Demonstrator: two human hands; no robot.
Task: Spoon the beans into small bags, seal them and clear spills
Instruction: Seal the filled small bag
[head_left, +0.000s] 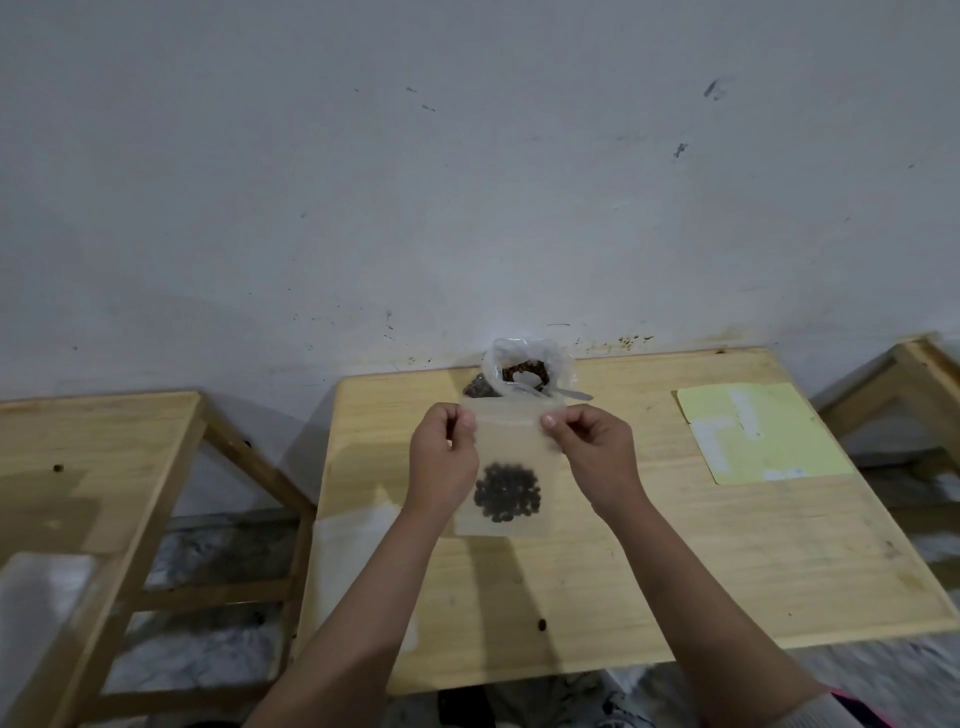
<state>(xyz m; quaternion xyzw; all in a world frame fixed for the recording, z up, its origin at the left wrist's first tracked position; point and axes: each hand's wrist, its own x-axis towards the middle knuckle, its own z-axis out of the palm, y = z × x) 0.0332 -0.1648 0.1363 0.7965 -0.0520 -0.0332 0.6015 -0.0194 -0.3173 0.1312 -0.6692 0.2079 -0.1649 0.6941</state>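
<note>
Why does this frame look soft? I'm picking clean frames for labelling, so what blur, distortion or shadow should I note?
Head view: wide-angle bending bows the table edges; the frame's corners smear with blur; the small bag looks hazy, its beans a dark clump; dim, even light casts soft shadows under both forearms, near the left hand and right hand.

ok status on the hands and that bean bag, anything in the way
Left hand and right hand pinching small bag top corners. Beans pooled low inside. Nothing in the way.
</note>
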